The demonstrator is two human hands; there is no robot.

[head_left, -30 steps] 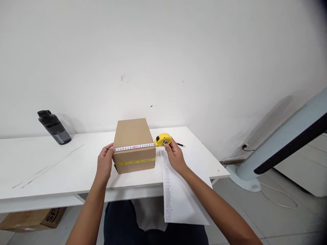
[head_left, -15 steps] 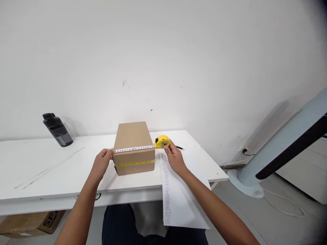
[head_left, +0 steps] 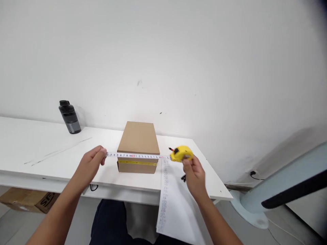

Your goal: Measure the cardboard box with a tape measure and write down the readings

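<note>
A yellow tape measure (head_left: 182, 153) is gripped in my right hand (head_left: 195, 175), to the right of a brown cardboard box (head_left: 139, 137). Its white blade (head_left: 143, 156) stretches leftward across the front of the box, longer than the box is wide. My left hand (head_left: 93, 161) pinches the blade's free end, left of the box and apart from it. The box lies flat on the white table, with a yellow strip round its front side. Beneath my right hand lies a written-on sheet of paper (head_left: 176, 204), hanging over the table's front edge.
A dark water bottle (head_left: 70, 117) stands on the white table (head_left: 58, 149) at the left. Partly hidden behind the tape measure is a pen (head_left: 171, 149). A cardboard carton (head_left: 28, 200) sits below the table at left. A tower fan (head_left: 288, 183) stands on the floor at right.
My hands have moved apart and off the box, drawing out more blade. The tape case went right, my left hand left. The camera's view has also tilted.
</note>
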